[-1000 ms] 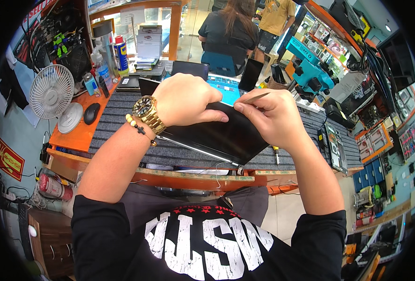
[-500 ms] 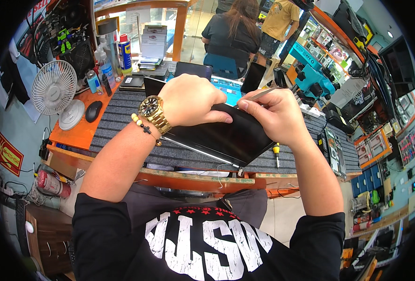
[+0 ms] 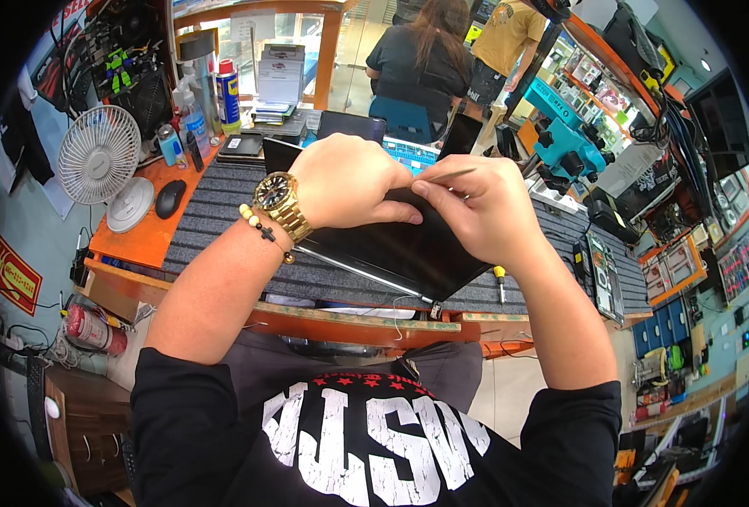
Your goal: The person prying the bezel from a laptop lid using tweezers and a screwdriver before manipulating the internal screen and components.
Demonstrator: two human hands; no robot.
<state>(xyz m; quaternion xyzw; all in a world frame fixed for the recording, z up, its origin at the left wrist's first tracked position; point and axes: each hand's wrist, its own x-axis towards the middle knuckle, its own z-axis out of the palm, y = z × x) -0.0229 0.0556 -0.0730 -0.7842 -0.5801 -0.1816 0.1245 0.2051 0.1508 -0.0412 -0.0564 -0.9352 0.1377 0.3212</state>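
A black laptop screen panel point(image 3: 391, 258) is tilted on the ribbed grey mat point(image 3: 190, 228). My left hand point(image 3: 345, 182), with a gold watch and beaded bracelet at its wrist, grips the panel's upper edge, thumb on its dark face. My right hand point(image 3: 484, 215) pinches a thin pointed metal pick point(image 3: 456, 174) at that same edge, just right of my left hand's fingers. Behind the panel lies an opened laptop body point(image 3: 408, 150) with blue showing, partly hidden by my hands. A yellow-handled screwdriver point(image 3: 500, 279) lies right of the panel.
At left are a fan point(image 3: 97, 155), mouse point(image 3: 170, 198) and bottles point(image 3: 193, 122). At right stand a turquoise microscope point(image 3: 556, 139) and an opened device point(image 3: 604, 275). Two people point(image 3: 417, 55) point(image 3: 501, 42) are beyond the bench; papers point(image 3: 277, 89) are at the back.
My right hand has shifted slightly left along the panel's edge with the pick, closer to my left hand's fingers. My left hand has moved slightly right, still on the panel.
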